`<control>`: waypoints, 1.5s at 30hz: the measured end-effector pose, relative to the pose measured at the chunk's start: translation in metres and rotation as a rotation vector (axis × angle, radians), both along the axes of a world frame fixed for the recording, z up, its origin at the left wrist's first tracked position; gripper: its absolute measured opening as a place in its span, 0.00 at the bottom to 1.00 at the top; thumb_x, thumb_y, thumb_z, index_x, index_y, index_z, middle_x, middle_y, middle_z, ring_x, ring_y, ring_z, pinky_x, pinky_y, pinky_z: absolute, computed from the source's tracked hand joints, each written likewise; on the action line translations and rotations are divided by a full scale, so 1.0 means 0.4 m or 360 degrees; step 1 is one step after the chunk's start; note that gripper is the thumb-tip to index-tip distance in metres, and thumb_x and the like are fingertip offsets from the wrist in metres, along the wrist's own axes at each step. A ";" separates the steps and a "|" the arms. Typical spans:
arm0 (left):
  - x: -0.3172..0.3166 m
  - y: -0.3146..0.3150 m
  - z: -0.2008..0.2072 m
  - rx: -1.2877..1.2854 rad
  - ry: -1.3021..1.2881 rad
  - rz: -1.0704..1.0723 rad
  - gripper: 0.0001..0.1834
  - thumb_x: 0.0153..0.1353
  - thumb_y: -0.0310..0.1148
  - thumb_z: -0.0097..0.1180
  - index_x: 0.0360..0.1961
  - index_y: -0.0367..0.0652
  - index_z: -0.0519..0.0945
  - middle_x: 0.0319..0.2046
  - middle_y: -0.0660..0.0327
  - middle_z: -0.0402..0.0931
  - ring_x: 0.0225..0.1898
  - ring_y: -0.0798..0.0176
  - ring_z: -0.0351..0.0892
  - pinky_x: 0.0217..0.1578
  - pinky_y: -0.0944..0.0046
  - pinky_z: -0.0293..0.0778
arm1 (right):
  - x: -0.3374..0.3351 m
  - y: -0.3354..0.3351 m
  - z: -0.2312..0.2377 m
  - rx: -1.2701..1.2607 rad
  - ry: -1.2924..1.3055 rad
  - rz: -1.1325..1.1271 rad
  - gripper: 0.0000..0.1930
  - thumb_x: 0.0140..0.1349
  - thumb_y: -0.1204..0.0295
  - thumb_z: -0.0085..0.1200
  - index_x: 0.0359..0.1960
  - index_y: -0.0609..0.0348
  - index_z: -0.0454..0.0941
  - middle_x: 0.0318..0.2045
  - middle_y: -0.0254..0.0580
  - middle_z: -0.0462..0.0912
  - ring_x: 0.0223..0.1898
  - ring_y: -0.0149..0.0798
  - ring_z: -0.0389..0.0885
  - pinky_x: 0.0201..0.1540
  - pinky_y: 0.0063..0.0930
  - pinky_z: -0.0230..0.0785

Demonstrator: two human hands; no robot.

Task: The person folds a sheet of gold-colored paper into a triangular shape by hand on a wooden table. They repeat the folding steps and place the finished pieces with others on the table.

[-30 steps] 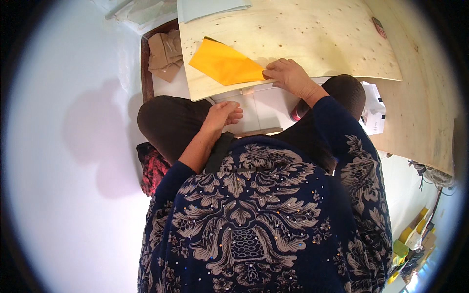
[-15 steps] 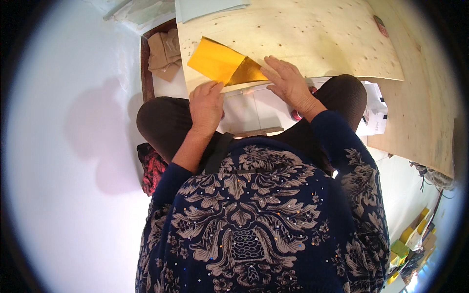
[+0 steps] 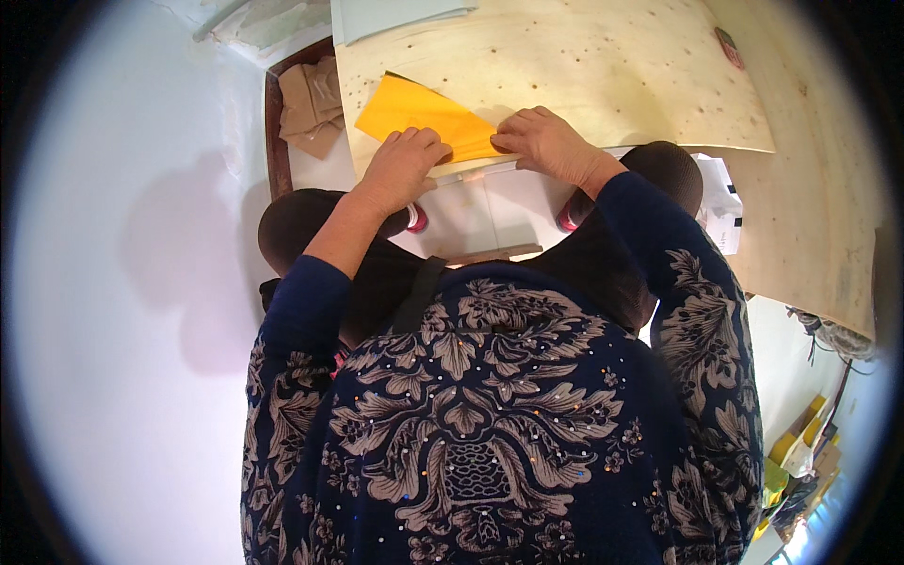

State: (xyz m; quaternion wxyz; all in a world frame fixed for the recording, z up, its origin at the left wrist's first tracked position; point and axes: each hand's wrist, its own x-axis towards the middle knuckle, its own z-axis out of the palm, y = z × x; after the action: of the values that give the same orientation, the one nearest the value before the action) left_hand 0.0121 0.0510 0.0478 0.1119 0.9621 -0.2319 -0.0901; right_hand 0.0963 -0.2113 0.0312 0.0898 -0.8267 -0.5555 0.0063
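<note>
A sheet of golden-yellow paper [image 3: 414, 102] lies on the pale wooden board near its front edge, with a dark strip along its upper left edge. My left hand [image 3: 405, 162] is closed with bent fingers at the paper's near side. At the right end of the paper, my right hand [image 3: 546, 143] pinches the tip between thumb and fingers. The near edge of the paper is partly hidden behind my left fingers.
The wooden board [image 3: 603, 56] stretches beyond both hands. Light bluish sheets [image 3: 400, 17] lie at its far left, a small reddish object [image 3: 728, 47] at far right. Crumpled brown paper [image 3: 311, 102] is left of the board, a white bag [image 3: 720, 202] below its right side.
The shiny folded flap on the paper's right no longer shows; that part is now matte yellow. My left hand has moved up onto the paper, and my right fingers have closed on its right tip.
</note>
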 end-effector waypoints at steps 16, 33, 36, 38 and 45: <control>-0.036 0.008 0.001 -0.0252 -0.0360 0.0023 0.22 0.50 0.31 0.64 0.48 0.43 0.77 0.47 0.54 0.74 0.50 0.53 0.74 0.52 0.59 0.69 | -0.033 -0.012 -0.011 0.0376 -0.0178 -0.0014 0.11 0.50 0.74 0.58 0.37 0.55 0.79 0.42 0.39 0.80 0.45 0.41 0.77 0.51 0.36 0.67; -0.100 0.013 -0.050 -0.2199 0.1421 0.1305 0.18 0.62 0.35 0.58 0.51 0.40 0.76 0.39 0.60 0.82 0.33 0.65 0.82 0.35 0.66 0.78 | -0.191 0.086 -0.010 0.1343 0.2568 -0.1513 0.27 0.63 0.51 0.57 0.54 0.60 0.71 0.43 0.43 0.80 0.49 0.38 0.78 0.48 0.31 0.75; -0.074 0.056 0.007 -0.2001 0.1531 0.0904 0.20 0.58 0.37 0.61 0.50 0.39 0.78 0.37 0.62 0.81 0.33 0.68 0.80 0.36 0.70 0.76 | -0.143 0.076 -0.014 0.1784 0.3110 -0.1316 0.29 0.63 0.52 0.57 0.57 0.59 0.69 0.47 0.44 0.79 0.49 0.38 0.78 0.49 0.34 0.75; -0.049 0.086 0.047 -0.1618 0.1537 0.0720 0.21 0.56 0.38 0.62 0.48 0.38 0.79 0.36 0.63 0.81 0.32 0.69 0.78 0.35 0.71 0.75 | -0.118 0.070 -0.011 0.2030 0.2979 -0.1187 0.28 0.63 0.54 0.58 0.58 0.59 0.68 0.48 0.45 0.78 0.49 0.39 0.78 0.51 0.38 0.74; 0.151 0.218 0.047 -0.0466 0.1223 0.0710 0.17 0.51 0.39 0.65 0.38 0.37 0.81 0.28 0.62 0.79 0.31 0.66 0.79 0.33 0.65 0.76 | -0.080 0.059 -0.018 0.1735 0.2590 -0.1506 0.20 0.62 0.68 0.58 0.54 0.63 0.72 0.44 0.42 0.80 0.44 0.36 0.80 0.50 0.33 0.74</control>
State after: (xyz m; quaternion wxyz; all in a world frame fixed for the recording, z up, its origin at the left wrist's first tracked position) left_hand 0.0724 0.1380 0.0667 0.3408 0.8595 0.0286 -0.3799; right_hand 0.0644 -0.1879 0.0242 0.7789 -0.5541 0.1170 0.2695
